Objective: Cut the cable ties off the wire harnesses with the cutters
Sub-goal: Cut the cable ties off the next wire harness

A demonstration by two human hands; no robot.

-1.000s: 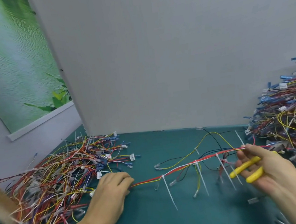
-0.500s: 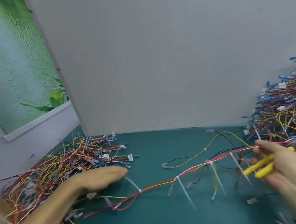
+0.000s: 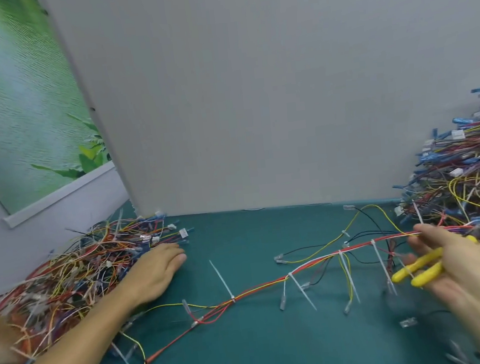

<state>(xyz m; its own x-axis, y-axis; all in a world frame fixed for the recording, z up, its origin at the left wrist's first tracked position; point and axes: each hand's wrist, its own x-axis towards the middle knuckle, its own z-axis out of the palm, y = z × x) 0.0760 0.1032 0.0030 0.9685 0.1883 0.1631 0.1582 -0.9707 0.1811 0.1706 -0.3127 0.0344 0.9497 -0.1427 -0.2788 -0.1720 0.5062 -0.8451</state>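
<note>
A thin red-and-yellow wire harness [image 3: 272, 283], bristling with stiff white cable ties [image 3: 302, 290], lies across the matte teal table [image 3: 263, 346] between the flat, relaxed left hand [image 3: 157, 275] and the right hand [image 3: 467, 268] clasping yellow-handled cutters [image 3: 417, 270], below a grey partition [image 3: 253, 92].

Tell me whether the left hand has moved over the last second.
Yes. The left hand has let go of the wire harness and moved away from the person, along the left wire pile toward the grey partition.
</note>
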